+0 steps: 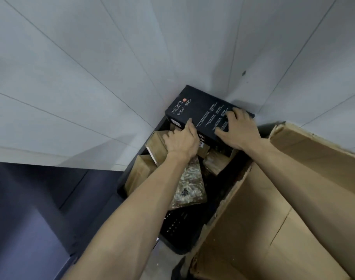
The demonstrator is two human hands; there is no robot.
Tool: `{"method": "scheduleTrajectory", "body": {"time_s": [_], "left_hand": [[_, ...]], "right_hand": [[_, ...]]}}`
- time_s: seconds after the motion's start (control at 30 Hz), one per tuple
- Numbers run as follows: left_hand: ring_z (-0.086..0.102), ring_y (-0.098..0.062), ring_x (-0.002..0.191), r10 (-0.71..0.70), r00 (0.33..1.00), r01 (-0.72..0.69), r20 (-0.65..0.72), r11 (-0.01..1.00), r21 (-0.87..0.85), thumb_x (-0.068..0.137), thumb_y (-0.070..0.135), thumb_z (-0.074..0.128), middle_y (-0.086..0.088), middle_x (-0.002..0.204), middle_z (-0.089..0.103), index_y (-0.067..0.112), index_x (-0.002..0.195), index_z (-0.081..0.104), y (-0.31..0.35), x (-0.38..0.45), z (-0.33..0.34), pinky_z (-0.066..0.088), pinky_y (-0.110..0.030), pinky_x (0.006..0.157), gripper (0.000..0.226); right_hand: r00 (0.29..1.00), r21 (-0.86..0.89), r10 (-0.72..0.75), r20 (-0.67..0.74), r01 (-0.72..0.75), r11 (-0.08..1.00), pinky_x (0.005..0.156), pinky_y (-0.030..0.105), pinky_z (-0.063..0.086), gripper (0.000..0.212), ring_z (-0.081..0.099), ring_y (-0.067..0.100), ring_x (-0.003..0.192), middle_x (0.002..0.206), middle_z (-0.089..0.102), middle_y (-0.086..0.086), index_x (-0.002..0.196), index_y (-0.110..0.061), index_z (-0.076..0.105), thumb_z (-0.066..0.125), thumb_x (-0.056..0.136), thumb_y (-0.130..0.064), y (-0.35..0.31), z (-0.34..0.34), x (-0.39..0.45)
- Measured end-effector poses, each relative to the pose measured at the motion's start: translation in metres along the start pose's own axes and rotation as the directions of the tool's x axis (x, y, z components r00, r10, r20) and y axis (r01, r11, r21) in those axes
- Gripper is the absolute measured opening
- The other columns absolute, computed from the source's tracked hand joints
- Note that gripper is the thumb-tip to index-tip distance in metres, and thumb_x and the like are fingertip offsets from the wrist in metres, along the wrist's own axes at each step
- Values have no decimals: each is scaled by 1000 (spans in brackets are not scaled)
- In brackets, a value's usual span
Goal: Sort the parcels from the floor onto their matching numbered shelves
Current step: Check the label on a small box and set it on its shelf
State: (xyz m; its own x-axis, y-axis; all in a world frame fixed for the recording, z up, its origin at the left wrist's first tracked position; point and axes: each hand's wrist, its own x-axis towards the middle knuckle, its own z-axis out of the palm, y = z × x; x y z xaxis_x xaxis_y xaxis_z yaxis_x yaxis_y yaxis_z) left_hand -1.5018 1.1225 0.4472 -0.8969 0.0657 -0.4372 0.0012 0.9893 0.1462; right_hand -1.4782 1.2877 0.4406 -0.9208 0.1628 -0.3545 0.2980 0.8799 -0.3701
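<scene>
A black box printed "HAIR DRIER" (203,110) lies tilted on top of a black crate (124,190) full of parcels, in the corner of two tiled walls. My left hand (181,141) holds the box's near left edge, thumb on its top face. My right hand (238,129) rests spread on the top face at the right end, fingers bent over it. Under the box lie brown cardboard parcels (140,172) and a clear bag of small pale pieces (189,186).
A large torn cardboard carton (273,209) stands open at the right, close against the crate. A dark blue panel (31,219) fills the lower left. Pale tiled walls (91,77) close off the corner behind. No numbered shelves are in view.
</scene>
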Motion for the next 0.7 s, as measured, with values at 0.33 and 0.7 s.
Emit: {"method": "scheduleTrajectory", "body": {"time_s": [0.33,0.7], "left_hand": [[51,-40,116,-63,998,61,5,945,-321,104,45,24,-18,129,57,44,153,18,13,18,30,40,-45,98,49],[49,-19,122,-111,994,61,-12,631,-774,95,41,51,-4,150,34,43,148,29,3,-7,20,41,-42,107,57]], "right_hand": [[990,-22,136,19,-136,990,110,44,29,82,30,39,132,143,35,25,144,-2,34,44,90,-63,-3,17,34],[963,578,268,14,-226,784,77,37,35,36,53,29,95,96,55,8,107,-11,47,22,107,-38,-18,7,1]]}}
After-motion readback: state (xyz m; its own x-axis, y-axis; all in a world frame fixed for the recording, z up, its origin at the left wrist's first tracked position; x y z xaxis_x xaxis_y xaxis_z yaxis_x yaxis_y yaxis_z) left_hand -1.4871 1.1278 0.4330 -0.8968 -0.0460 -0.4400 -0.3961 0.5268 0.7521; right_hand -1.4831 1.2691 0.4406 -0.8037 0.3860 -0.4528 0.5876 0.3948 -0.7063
